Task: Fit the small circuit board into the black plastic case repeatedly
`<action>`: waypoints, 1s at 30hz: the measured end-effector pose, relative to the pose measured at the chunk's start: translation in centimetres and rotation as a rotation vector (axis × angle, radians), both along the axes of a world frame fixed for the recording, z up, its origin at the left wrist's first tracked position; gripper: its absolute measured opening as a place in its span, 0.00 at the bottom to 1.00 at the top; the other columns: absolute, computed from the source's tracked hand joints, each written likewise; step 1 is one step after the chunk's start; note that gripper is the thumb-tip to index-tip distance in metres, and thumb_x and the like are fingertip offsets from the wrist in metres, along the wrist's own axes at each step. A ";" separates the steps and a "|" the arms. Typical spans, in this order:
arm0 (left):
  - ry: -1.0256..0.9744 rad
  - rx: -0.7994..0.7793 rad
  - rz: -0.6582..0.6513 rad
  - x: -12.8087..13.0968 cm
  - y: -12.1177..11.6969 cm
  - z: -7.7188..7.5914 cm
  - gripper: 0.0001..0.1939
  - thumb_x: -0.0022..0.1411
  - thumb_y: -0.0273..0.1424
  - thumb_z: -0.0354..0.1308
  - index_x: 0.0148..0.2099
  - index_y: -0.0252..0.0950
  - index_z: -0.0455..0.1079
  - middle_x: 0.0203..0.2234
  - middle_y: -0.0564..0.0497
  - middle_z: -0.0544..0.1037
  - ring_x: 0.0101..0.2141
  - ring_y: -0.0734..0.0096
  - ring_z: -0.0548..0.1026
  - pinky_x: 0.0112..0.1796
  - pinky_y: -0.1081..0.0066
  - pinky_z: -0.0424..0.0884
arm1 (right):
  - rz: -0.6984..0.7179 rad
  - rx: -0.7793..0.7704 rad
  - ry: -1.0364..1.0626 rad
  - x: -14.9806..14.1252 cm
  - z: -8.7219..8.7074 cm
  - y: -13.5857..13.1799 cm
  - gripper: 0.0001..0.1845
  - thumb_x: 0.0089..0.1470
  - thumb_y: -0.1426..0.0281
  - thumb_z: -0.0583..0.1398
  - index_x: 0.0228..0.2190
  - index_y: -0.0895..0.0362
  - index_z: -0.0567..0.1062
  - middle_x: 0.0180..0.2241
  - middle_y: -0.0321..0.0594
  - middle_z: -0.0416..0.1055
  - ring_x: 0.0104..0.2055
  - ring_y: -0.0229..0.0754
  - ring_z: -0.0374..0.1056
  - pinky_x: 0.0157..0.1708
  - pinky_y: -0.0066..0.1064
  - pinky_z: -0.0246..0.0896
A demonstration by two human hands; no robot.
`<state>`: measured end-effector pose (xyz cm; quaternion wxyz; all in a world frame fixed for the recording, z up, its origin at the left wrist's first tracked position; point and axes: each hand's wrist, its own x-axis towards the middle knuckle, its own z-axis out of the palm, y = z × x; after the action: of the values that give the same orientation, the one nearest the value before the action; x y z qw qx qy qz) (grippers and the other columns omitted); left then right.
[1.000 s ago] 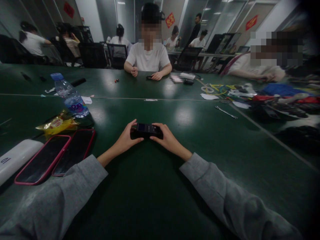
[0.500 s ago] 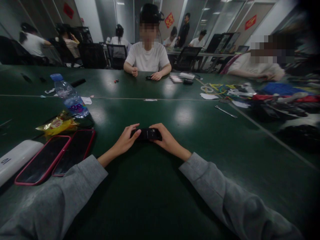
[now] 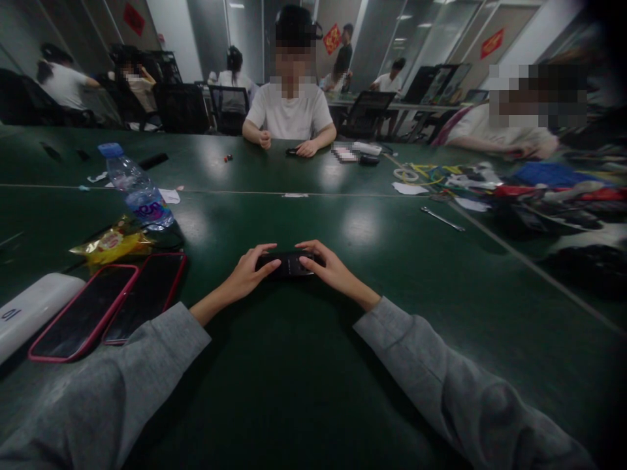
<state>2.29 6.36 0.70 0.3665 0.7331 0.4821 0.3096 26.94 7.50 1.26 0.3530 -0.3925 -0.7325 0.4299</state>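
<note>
Between my hands is a small black rectangular device [image 3: 290,264], its long side running left to right, with faint small white print on its face. My left hand [image 3: 252,266] grips its left end, the thumb lying on the face and the fingers along the far edge. At the other end, my right hand [image 3: 329,264] holds it the same way, thumb over the face. The thumbs and fingers cover both ends of the device. It is on or just above the dark green table [image 3: 289,365]; which of the two I cannot tell.
To the left are two red-edged phones [image 3: 85,313], a white power bank [image 3: 36,310], a yellow snack packet [image 3: 112,245] and a tilted-looking water bottle [image 3: 137,189]. A wrench [image 3: 442,219] and tangled cables [image 3: 441,175] lie to the right. A person [image 3: 291,111] sits opposite.
My right thumb has come from the device's near edge onto its face, and the right fingers have shifted along the far edge. My left hand has barely moved.
</note>
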 end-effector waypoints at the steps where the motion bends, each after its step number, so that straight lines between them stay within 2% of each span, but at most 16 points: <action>1: -0.004 -0.004 -0.004 0.0 0.0 0.0 0.29 0.65 0.50 0.51 0.63 0.42 0.59 0.56 0.43 0.68 0.55 0.53 0.67 0.55 0.50 0.64 | 0.008 -0.038 0.020 0.1 -0.1 0.1 0.23 0.58 0.57 0.59 0.52 0.52 0.67 0.45 0.43 0.71 0.46 0.46 0.70 0.47 0.44 0.67; 7: -0.019 -0.061 -0.042 -0.1 -0.1 0.7 0.30 0.64 0.49 0.52 0.63 0.42 0.58 0.51 0.43 0.72 0.53 0.52 0.69 0.53 0.50 0.66 | 0.043 -0.158 0.101 0.3 -0.4 0.4 0.25 0.55 0.58 0.62 0.52 0.52 0.66 0.44 0.42 0.72 0.45 0.45 0.71 0.42 0.41 0.69; 15: 0.008 -0.066 -0.044 -0.3 -0.2 0.6 0.28 0.65 0.49 0.51 0.63 0.45 0.59 0.51 0.44 0.72 0.53 0.50 0.70 0.50 0.49 0.68 | 0.022 -0.134 0.073 0.2 -0.1 0.2 0.22 0.56 0.57 0.61 0.50 0.53 0.67 0.45 0.43 0.71 0.46 0.46 0.71 0.44 0.42 0.68; 17: 0.029 -0.034 -0.034 -0.2 -0.3 0.5 0.30 0.63 0.49 0.54 0.64 0.44 0.57 0.53 0.43 0.71 0.53 0.50 0.69 0.51 0.47 0.66 | 0.011 -0.124 0.066 0.2 -0.1 0.3 0.22 0.56 0.57 0.60 0.50 0.53 0.68 0.46 0.44 0.71 0.47 0.46 0.70 0.46 0.43 0.68; 22: 0.034 0.131 -0.053 0.0 -0.2 0.2 0.45 0.52 0.45 0.67 0.66 0.43 0.51 0.56 0.41 0.66 0.57 0.50 0.65 0.56 0.47 0.61 | -0.003 -0.083 0.034 0.1 -0.1 0.3 0.20 0.59 0.57 0.58 0.50 0.52 0.70 0.49 0.44 0.70 0.51 0.47 0.68 0.50 0.44 0.65; 24: -0.013 0.170 -0.056 0.0 -0.1 0.1 0.43 0.52 0.42 0.68 0.65 0.43 0.53 0.55 0.43 0.66 0.56 0.53 0.66 0.56 0.49 0.63 | -0.015 -0.074 0.018 0.0 -0.1 0.2 0.20 0.59 0.57 0.58 0.50 0.53 0.70 0.50 0.44 0.70 0.52 0.47 0.68 0.50 0.44 0.65; 26: -0.058 0.183 -0.049 0.0 -0.1 0.2 0.37 0.53 0.39 0.68 0.61 0.43 0.58 0.53 0.45 0.69 0.55 0.56 0.68 0.55 0.51 0.64 | -0.046 -0.057 0.006 -0.2 -0.2 0.1 0.21 0.59 0.57 0.57 0.50 0.53 0.69 0.50 0.44 0.70 0.52 0.46 0.67 0.51 0.44 0.64; 30: -0.082 0.127 0.008 0.1 -0.1 0.4 0.27 0.53 0.38 0.68 0.53 0.40 0.64 0.50 0.47 0.72 0.51 0.57 0.71 0.52 0.53 0.68 | -0.156 0.047 -0.092 -0.4 -0.4 0.0 0.19 0.60 0.56 0.56 0.48 0.53 0.71 0.47 0.44 0.70 0.51 0.47 0.65 0.52 0.45 0.61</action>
<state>2.37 6.27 1.07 0.3374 0.7395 0.4490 0.3711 26.52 7.54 0.87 0.3603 -0.4593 -0.7251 0.3653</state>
